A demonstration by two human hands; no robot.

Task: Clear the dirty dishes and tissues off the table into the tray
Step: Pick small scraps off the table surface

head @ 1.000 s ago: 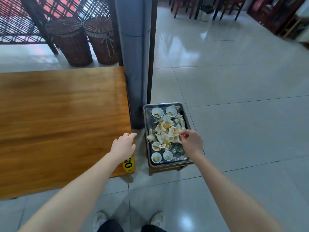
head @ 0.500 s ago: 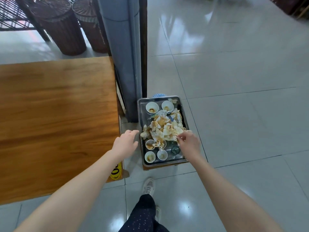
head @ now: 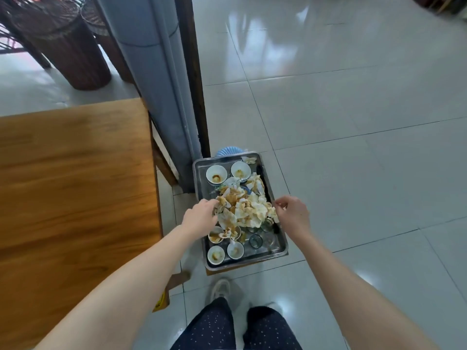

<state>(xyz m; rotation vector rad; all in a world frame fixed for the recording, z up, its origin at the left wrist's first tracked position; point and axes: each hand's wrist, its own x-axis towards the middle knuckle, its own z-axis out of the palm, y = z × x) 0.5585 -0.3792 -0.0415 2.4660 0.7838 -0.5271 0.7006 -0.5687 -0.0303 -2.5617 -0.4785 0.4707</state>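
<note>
Change: the left hand (head: 199,218) had left the table (head: 75,185) and reached the tray (head: 280,246).
Left grip: fingers loosely stretched, tips touching the tissues (head: 246,208).
Right grip: the right hand (head: 294,215) had thumb and forefinger curled close at the pile's other edge; whether it pinched anything could not be told.
Between hands: tissues heaped mid-tray.
Beyond: bowls (head: 216,174) at both tray ends.
</note>
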